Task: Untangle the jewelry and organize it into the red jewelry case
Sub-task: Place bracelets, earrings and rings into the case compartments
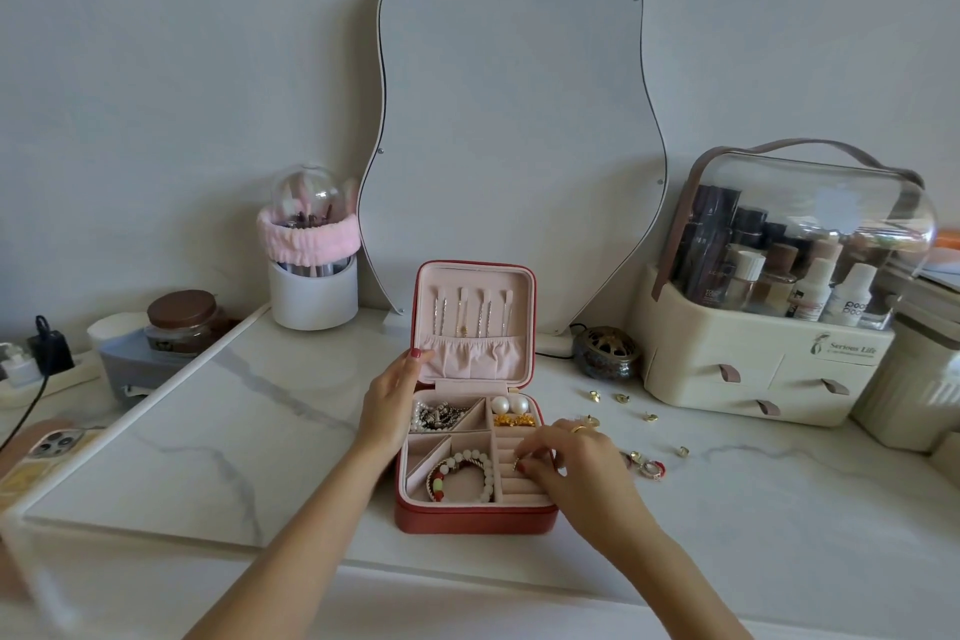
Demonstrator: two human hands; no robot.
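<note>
Your right hand point(574, 463) is hovering over the ring rolls at the right side of the red jewelry case point(474, 517), fingertips pinched narrowly on a small gold ring point(517, 463). Your left hand point(390, 398) is bracing the open lid's left edge, fingers loosely spread, holding nothing else. Loose gold earrings point(622, 398) are lying scattered on the marble tabletop point(218, 431) to the case's right. Behind them, the cream cosmetics organizer point(769, 369) is reading "Serious Life".
</note>
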